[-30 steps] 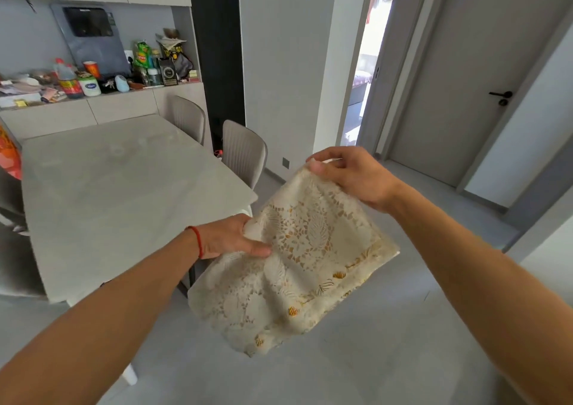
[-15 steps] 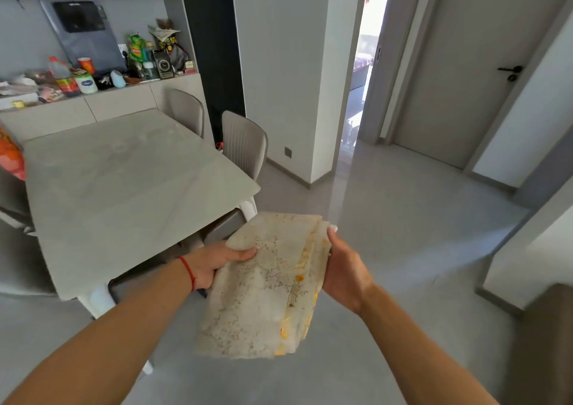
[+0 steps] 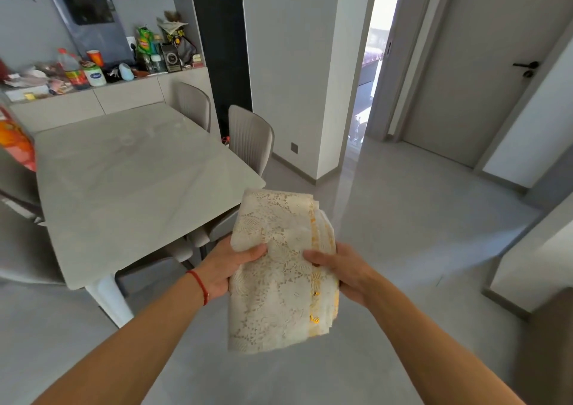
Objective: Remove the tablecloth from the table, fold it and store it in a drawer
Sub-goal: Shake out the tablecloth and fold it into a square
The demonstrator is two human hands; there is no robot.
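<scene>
Lace tablecloth (image 3: 279,268) folded, gripped by left hand (image 3: 224,269), right hand (image 3: 344,272)

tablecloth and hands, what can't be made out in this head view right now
- Fingers of the left hand and right hand: behind the folded tablecloth; only thumbs show on top.
- Fold count: layers bunch at the cloth's right edge.
- Storage drawer: none identifiable.
- Counter bottle label: too small.

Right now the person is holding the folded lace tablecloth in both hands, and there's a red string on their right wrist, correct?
Not quite. The head view shows the red string on the left wrist, not the right. The rest holds: the left hand and the right hand both grip the folded lace tablecloth.
</scene>
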